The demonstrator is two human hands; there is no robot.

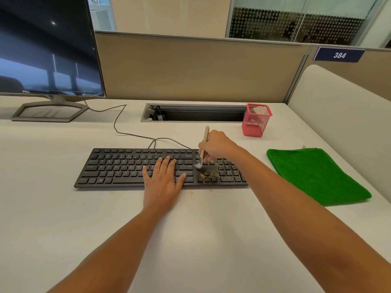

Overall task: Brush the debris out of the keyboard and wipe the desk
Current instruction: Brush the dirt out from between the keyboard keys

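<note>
Nearest to the camera, two bare forearms are reaching over the pale desk (190,240), which is looking smooth and matte. The left hand (163,178) is lying flat with straight fingers on the middle keys of the black keyboard (127,168), and I think it is steadying it. A little further, yellowish debris (211,174) is lying among the keys around the arrow keys and the number pad, and a few crumbs are lying on the desk just in front of the keyboard. The right hand (215,145) is gripping a small wooden brush (204,144) with curled fingers, and its white bristles are touching the keys just above the debris. So the brushing step is going on; the wiping is not yet begun. The next move is probably calling for short strokes toward the front edge, so the crumbs are leaving the gaps. To the right, the folded green cloth (317,174) is waiting, untouched. Behind it a red mesh cup (256,120) is standing beside a cable slot (194,113), and far left a dark monitor (46,45) is standing before a beige partition (190,68).
</note>
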